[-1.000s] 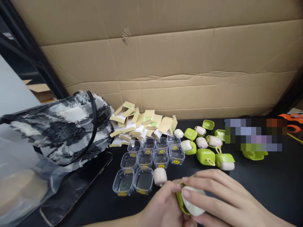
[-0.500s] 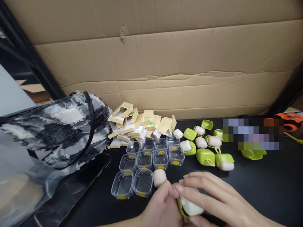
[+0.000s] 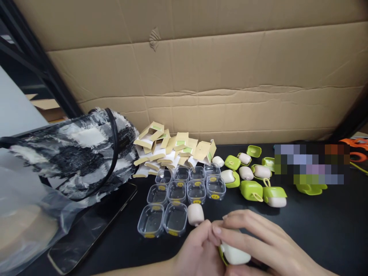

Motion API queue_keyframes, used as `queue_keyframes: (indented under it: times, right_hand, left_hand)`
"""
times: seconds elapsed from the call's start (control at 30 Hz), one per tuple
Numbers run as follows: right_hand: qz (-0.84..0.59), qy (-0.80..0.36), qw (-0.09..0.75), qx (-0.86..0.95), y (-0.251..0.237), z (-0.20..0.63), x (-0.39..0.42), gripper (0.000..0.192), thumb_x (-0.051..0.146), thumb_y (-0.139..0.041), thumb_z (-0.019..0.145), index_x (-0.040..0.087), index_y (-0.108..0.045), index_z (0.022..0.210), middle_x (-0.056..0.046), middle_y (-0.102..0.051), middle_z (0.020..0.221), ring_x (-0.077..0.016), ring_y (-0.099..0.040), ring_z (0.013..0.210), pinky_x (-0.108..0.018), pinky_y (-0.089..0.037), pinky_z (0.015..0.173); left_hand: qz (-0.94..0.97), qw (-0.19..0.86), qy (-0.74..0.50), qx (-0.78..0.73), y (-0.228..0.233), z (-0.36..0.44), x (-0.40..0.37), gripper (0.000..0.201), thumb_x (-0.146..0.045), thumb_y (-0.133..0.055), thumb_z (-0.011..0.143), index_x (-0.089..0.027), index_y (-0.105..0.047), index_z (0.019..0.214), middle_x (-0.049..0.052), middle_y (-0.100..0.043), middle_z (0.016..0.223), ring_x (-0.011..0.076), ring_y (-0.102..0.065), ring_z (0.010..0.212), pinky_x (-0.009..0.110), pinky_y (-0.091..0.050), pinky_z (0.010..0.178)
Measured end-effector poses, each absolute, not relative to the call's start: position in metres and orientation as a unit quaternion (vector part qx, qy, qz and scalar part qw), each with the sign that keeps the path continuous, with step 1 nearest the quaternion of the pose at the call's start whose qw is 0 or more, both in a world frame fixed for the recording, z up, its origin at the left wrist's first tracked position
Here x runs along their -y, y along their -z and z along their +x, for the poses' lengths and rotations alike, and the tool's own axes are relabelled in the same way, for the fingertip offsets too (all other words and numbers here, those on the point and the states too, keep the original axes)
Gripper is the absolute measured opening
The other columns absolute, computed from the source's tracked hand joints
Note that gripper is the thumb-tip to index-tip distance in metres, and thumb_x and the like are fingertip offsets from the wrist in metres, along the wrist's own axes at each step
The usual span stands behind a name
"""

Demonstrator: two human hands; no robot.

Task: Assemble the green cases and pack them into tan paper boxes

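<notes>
At the front of the black table my left hand (image 3: 198,249) and my right hand (image 3: 255,241) are closed together around a small white rounded case (image 3: 237,253). A strip of its green cover (image 3: 222,253) shows along the left side, and fingers hide the rest. The right fingers lie over the top of it, with their tips against the left thumb. Just beyond the left thumb stands a pinkish-white rounded case (image 3: 196,214) without a cover. Behind my right hand are a closed green cover (image 3: 251,190) with a loop and a green-topped case (image 3: 275,196).
Clear plastic boxes (image 3: 176,218) with yellow stickers stand in rows at centre. Several opened cardboard boxes (image 3: 181,143) are heaped behind them. More green covers (image 3: 232,163) lie right of these. A phone (image 3: 94,226) and a shaggy black-and-white bag (image 3: 83,149) are left. Cardboard (image 3: 201,69) walls the back.
The view has shifted slightly, so the scene sits a little to the right. Both hands keep hold of the white case, which shows a bit lower and further right.
</notes>
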State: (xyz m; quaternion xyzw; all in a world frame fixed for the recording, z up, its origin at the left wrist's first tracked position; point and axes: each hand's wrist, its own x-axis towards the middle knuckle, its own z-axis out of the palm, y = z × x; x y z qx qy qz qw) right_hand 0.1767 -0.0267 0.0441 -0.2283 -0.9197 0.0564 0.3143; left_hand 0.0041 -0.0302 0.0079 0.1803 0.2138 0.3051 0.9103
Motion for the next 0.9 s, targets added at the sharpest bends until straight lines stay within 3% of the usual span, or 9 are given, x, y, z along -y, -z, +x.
queue_keyframes:
  times: [0.17,0.27,0.4,0.73,0.83,0.9]
  right_hand:
    - [-0.227,-0.077,0.355,0.904,-0.035,0.172,0.026,0.029,0.039,-0.052,0.095,0.022,-0.055,0.118,-0.004,-0.071,0.092,-0.016,-0.067,0.082,-0.024,-0.054,0.07]
    - [-0.222,-0.025,0.33,0.917,-0.03,0.174,0.026,0.019,0.035,-0.053,0.093,0.021,-0.06,0.105,-0.004,-0.07,0.084,-0.0163,-0.065,0.074,-0.025,-0.052,0.065]
    - [-0.242,0.005,0.322,0.915,-0.025,0.176,0.028,0.013,0.029,-0.053,0.091,0.021,-0.062,0.097,-0.004,-0.067,0.079,-0.0169,-0.062,0.068,-0.026,-0.05,0.06]
    - [-0.28,-0.148,0.32,0.893,-0.034,0.173,0.029,0.024,0.019,-0.069,0.08,0.022,-0.061,0.102,-0.004,-0.065,0.094,-0.0169,-0.061,0.08,-0.026,-0.052,0.069]
    - [-0.264,-0.186,0.332,0.886,-0.042,0.176,0.025,0.038,0.022,-0.072,0.078,0.021,-0.058,0.113,-0.005,-0.065,0.098,-0.0166,-0.065,0.085,-0.023,-0.055,0.075]
    - [-0.268,-0.214,0.337,0.877,-0.048,0.179,0.022,0.044,0.02,-0.07,0.079,0.019,-0.055,0.119,-0.007,-0.066,0.101,-0.0174,-0.066,0.09,-0.023,-0.056,0.079]
  left_hand:
    - [0.181,0.898,-0.331,-0.229,-0.014,0.006,0.03,0.024,-0.02,-0.069,0.052,-0.019,-0.045,0.052,-0.007,-0.036,0.055,0.0107,-0.028,0.057,0.024,-0.022,0.061]
    - [0.205,0.893,-0.323,-0.235,-0.021,0.008,0.029,0.018,-0.016,-0.064,0.049,-0.018,-0.047,0.054,-0.006,-0.039,0.057,0.0096,-0.029,0.057,0.023,-0.023,0.061]
    - [0.21,0.899,-0.304,-0.234,-0.022,0.009,0.029,0.017,-0.02,-0.062,0.05,-0.018,-0.047,0.057,-0.006,-0.04,0.056,0.0096,-0.031,0.058,0.023,-0.024,0.061]
    - [0.202,0.902,-0.29,-0.25,-0.011,0.002,0.029,0.022,-0.021,-0.057,0.051,-0.018,-0.05,0.071,-0.003,-0.049,0.064,0.0121,-0.04,0.063,0.025,-0.021,0.06]
    - [0.22,0.907,-0.273,-0.232,-0.013,0.001,0.029,0.029,-0.038,-0.062,0.056,-0.018,-0.053,0.073,-0.001,-0.052,0.066,0.0127,-0.041,0.061,0.025,-0.018,0.059]
    - [0.246,0.895,-0.265,-0.262,-0.012,0.0,0.027,0.045,-0.055,-0.068,0.055,-0.017,-0.056,0.076,-0.001,-0.051,0.064,0.0123,-0.042,0.059,0.025,-0.016,0.057]
